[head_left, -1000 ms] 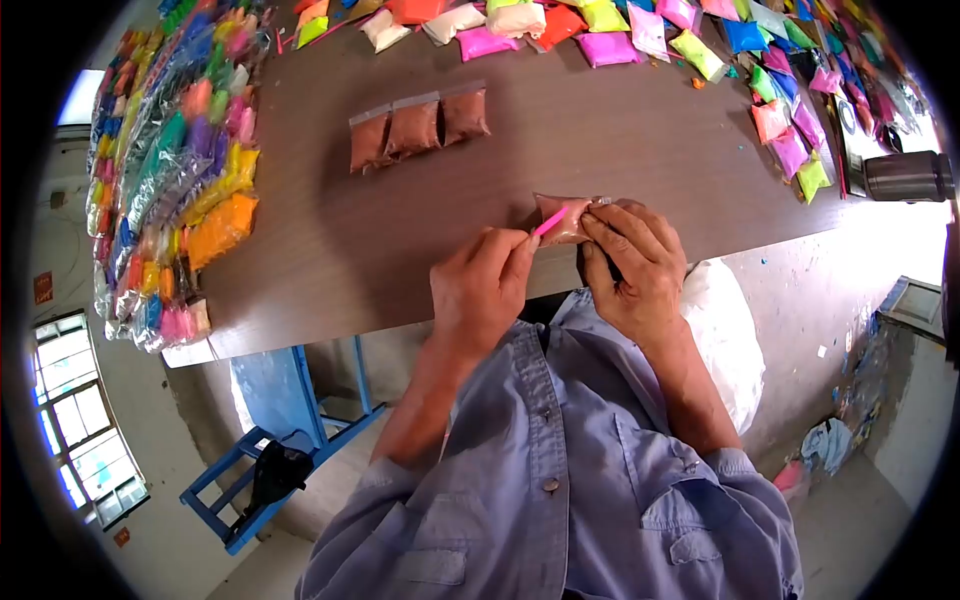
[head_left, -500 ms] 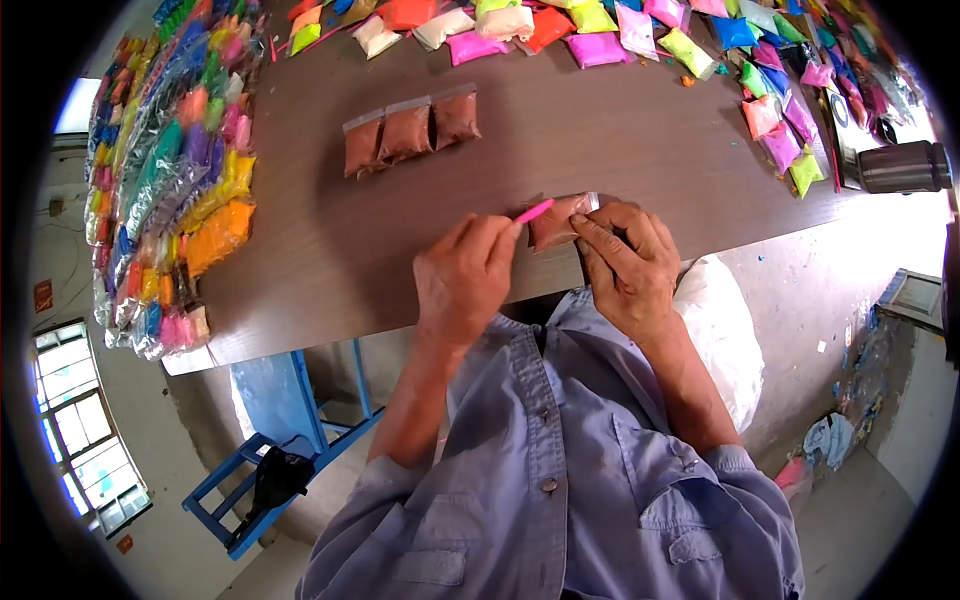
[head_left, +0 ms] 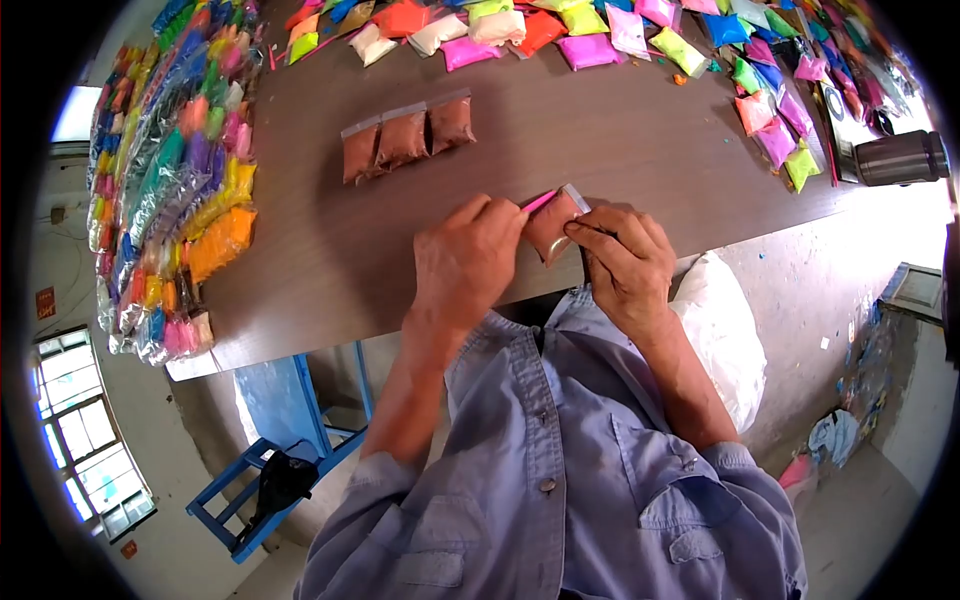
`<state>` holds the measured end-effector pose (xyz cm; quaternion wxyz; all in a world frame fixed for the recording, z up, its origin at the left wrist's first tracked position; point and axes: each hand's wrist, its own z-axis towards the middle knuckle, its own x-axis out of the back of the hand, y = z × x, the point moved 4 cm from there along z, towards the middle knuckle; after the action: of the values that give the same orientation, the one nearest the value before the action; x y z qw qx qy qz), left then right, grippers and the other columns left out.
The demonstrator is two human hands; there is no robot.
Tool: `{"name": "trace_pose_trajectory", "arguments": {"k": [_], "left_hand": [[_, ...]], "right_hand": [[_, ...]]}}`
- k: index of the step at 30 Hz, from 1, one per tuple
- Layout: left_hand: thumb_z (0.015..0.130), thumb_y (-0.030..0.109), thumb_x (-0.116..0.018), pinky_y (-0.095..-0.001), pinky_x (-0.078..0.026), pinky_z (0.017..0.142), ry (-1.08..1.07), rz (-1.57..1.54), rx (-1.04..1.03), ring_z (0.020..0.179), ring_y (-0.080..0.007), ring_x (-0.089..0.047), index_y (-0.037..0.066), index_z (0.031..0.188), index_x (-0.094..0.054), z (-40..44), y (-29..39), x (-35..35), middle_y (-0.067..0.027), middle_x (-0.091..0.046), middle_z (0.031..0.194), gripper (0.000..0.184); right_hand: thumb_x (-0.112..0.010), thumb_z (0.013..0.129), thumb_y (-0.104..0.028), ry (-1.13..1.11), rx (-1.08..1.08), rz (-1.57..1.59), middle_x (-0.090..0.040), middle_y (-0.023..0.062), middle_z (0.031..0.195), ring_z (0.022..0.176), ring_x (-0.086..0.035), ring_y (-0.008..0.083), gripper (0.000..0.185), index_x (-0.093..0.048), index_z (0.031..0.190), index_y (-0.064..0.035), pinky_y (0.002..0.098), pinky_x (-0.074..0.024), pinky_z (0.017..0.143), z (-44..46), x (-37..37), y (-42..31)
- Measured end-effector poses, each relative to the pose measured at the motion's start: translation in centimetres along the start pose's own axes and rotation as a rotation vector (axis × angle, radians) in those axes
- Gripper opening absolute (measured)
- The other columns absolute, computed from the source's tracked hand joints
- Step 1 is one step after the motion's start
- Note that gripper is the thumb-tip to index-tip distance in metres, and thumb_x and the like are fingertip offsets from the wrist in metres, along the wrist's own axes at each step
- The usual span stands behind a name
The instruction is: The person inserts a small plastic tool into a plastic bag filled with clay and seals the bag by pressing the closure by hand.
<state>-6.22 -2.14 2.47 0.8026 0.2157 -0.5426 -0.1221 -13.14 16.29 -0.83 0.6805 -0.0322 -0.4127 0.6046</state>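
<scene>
Just in from the near edge of the table (head_left: 320, 280), in the head view, you've got a small brown packet (head_left: 549, 232) tilted between your hands, its clear strip on the far-right end. Can't tell if it's touching the surface. Your right hand (head_left: 628, 262) is pinching the packet's right side, thumb against fingertips. Your left hand (head_left: 462, 258) is curled up pretty tight around a pink stick (head_left: 540, 202), and the end that pokes out sits right at the packet's far-left side; can't tell if they actually touch. Further in, left of centre, you've got three brown packets (head_left: 403, 138) in a row, strips toward the far edge. Bright packets (head_left: 475, 52) run along that far edge and round to the right one, near a dark tumbler (head_left: 897, 158). Bagged colourful stuff (head_left: 185, 200) is heaped along the left edge.
</scene>
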Motion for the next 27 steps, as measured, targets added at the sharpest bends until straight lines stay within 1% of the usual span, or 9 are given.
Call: {"name": "trace_pose_trajectory", "arguments": {"k": [5, 11, 14, 17, 19, 21, 23, 25, 27], "left_hand": [[0.094, 0.008, -0.080, -0.0415, -0.055, 0.062, 0.047, -0.091, 0.063, 0.070, -0.0331, -0.069, 0.007, 0.094, -0.076, -0.1, 0.1, 0.7, -0.0095, -0.071, 0.084, 0.005], [0.097, 0.013, -0.077, -0.0437, -0.054, 0.062, 0.000, -0.065, -0.046, 0.072, -0.0323, -0.069, 0.010, 0.089, -0.071, 0.1, 1.5, 0.1, -0.0067, -0.067, 0.080, 0.011], [0.097, 0.013, -0.077, -0.0449, -0.055, 0.062, -0.015, -0.053, 0.008, 0.072, -0.0329, -0.069, 0.010, 0.088, -0.071, 0.8, 0.7, -0.2, -0.0073, -0.068, 0.082, 0.011], [0.096, 0.010, -0.079, -0.0419, -0.055, 0.064, -0.033, -0.015, 0.050, 0.071, -0.0329, -0.069, 0.005, 0.093, -0.076, 0.9, -0.2, -0.4, -0.0110, -0.072, 0.084, 0.006], [0.098, 0.010, -0.079, -0.0399, -0.053, 0.063, 0.002, -0.190, 0.117, 0.069, -0.0284, -0.068, 0.004, 0.093, -0.075, 0.6, -0.5, -0.4, -0.0128, -0.072, 0.082, 0.008], [0.098, 0.009, -0.079, -0.0385, -0.053, 0.063, 0.005, -0.212, 0.120, 0.068, -0.0263, -0.068, 0.003, 0.093, -0.075, 0.2, -0.1, -0.3, -0.0135, -0.072, 0.081, 0.009], [0.099, 0.009, -0.079, -0.0370, -0.052, 0.063, 0.010, -0.232, 0.124, 0.068, -0.0243, -0.067, 0.002, 0.094, -0.075, -0.4, 0.2, -0.3, -0.0142, -0.072, 0.080, 0.010], [0.099, 0.013, -0.078, -0.0442, -0.055, 0.065, -0.029, -0.321, 0.196, 0.074, -0.0365, -0.071, 0.005, 0.095, -0.074, -1.3, 0.3, -0.9, -0.0150, -0.074, 0.085, 0.010], [0.099, 0.013, -0.078, -0.0434, -0.056, 0.065, -0.033, -0.321, 0.192, 0.074, -0.0360, -0.071, 0.005, 0.095, -0.074, -1.7, 0.7, -0.8, -0.0145, -0.074, 0.085, 0.010]], "right_hand": [[-0.076, 0.075, 0.003, -0.004, -0.018, -0.012, -0.076, 0.0022, 0.107, 0.099, -0.073, 0.0244, 0.030, -0.081, 0.101, -0.0112, 0.0370, -0.0542, 0.082, 0.0, 0.0, 0.0], [-0.076, 0.075, 0.003, 0.021, -0.008, -0.014, -0.076, 0.0022, 0.106, 0.098, -0.073, 0.0243, 0.030, -0.081, 0.100, -0.0112, 0.0370, -0.0547, 0.081, 0.1, -0.1, 0.0], [-0.075, 0.075, 0.004, 0.023, -0.006, -0.020, -0.076, 0.0026, 0.106, 0.098, -0.073, 0.0244, 0.029, -0.081, 0.100, -0.0107, 0.0372, -0.0549, 0.080, 0.1, -0.1, -0.1], [-0.076, 0.076, 0.004, 0.026, -0.030, 0.003, -0.075, 0.0038, 0.105, 0.095, -0.072, 0.0257, 0.029, -0.081, 0.101, -0.0105, 0.0374, -0.0550, 0.079, 0.0, -0.1, 0.0], [-0.077, 0.076, 0.003, 0.029, -0.045, 0.020, -0.075, 0.0041, 0.106, 0.094, -0.071, 0.0263, 0.029, -0.081, 0.102, -0.0107, 0.0378, -0.0548, 0.078, 0.0, 0.3, 0.0], [-0.078, 0.077, 0.002, 0.028, -0.057, 0.038, -0.074, 0.0043, 0.107, 0.093, -0.071, 0.0269, 0.029, -0.081, 0.103, -0.0110, 0.0381, -0.0545, 0.077, -0.1, 0.6, -0.4], [-0.083, 0.077, -0.005, 0.021, -0.058, 0.060, -0.073, 0.0039, 0.112, 0.095, -0.069, 0.0276, 0.030, -0.081, 0.106, -0.0122, 0.0389, -0.0533, 0.079, -0.3, 0.7, -1.4], [-0.084, 0.077, -0.008, -0.006, -0.045, 0.022, -0.072, 0.0033, 0.114, 0.097, -0.069, 0.0273, 0.031, -0.081, 0.107, -0.0129, 0.0390, -0.0526, 0.081, -0.6, 0.3, -2.1], [-0.087, 0.077, -0.015, -0.063, -0.032, -0.031, -0.071, 0.0029, 0.121, 0.105, -0.069, 0.0268, 0.032, -0.081, 0.108, -0.0149, 0.0384, -0.0508, 0.086, -1.0, -0.1, -2.2]]}}
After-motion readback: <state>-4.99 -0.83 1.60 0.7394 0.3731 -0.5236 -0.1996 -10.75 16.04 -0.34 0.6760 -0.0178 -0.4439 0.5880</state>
